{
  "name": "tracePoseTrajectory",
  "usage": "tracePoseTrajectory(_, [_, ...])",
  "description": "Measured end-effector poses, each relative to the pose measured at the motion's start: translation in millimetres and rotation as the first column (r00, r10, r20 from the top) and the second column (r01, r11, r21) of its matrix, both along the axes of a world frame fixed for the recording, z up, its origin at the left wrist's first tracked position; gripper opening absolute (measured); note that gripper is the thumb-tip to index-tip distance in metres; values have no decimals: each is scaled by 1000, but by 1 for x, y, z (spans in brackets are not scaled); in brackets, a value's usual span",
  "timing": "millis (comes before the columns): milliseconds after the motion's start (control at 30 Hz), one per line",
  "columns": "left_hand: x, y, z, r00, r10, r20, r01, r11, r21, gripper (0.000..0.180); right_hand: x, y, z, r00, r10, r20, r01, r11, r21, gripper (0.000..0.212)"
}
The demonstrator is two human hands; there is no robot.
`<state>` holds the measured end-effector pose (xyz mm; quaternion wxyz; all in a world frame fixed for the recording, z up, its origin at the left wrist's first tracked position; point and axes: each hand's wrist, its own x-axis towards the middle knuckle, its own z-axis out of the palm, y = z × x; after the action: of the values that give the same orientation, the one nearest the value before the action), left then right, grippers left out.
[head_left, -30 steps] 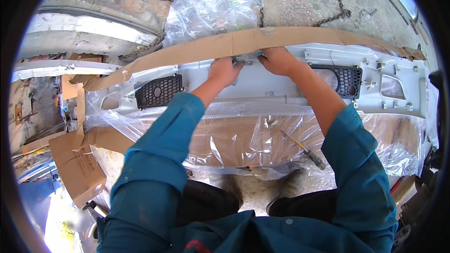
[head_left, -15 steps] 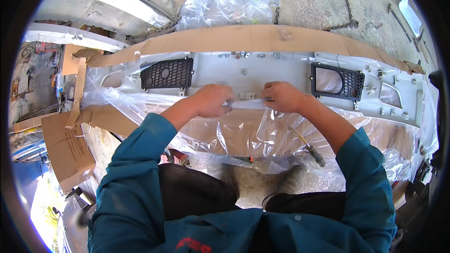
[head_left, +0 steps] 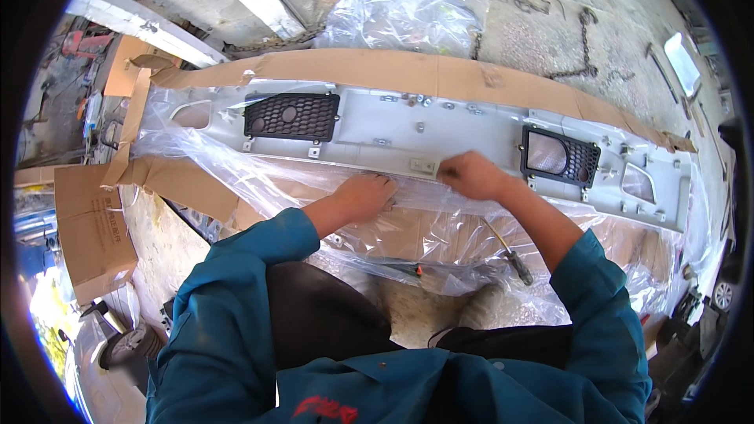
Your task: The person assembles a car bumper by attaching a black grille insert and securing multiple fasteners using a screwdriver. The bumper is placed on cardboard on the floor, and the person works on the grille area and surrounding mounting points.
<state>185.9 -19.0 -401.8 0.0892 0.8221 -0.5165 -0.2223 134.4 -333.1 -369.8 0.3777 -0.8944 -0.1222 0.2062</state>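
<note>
Here both hands press on the near edge of the grey bumper panel [head_left: 408, 137]: left hand [head_left: 365, 195] flat, right hand [head_left: 470, 174] curled, grip unclear. Clear plastic wrap [head_left: 259, 180] is partly peeled. Panel lies on cardboard [head_left: 408, 71] over a concrete workshop floor [head_left: 550, 31], screwdriver [head_left: 510, 255] nearby.

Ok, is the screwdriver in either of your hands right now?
No: the screwdriver lies on the clear plastic sheet, while the left hand and right hand rest on the grey bumper.
</note>
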Motion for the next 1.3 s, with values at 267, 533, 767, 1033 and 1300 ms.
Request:
tracePoseTrajectory(267, [9,14,-3,999,-6,-32,3,996,-86,29,64,50,-48,890,-281,359,321,946,-56,24])
tracePoseTrajectory(533, [12,21,-6,999,3,-53,-14,979,-205,27,66,49,-77,838,-443,318,453,890,48,30])
tracePoseTrajectory(767, [16,23,-11,999,30,-25,-36,960,-277,25,80,51,-51,837,-520,-172,547,778,310,31])
tracePoseTrajectory(1033, [12,28,-15,956,234,-177,-286,878,-384,21,64,117,-26,800,-386,-459,597,577,557,30])
tracePoseTrajectory(1300, [6,47,8,621,656,-430,-784,519,-341,22,56,128,-20,857,-362,-368,513,671,535,24])
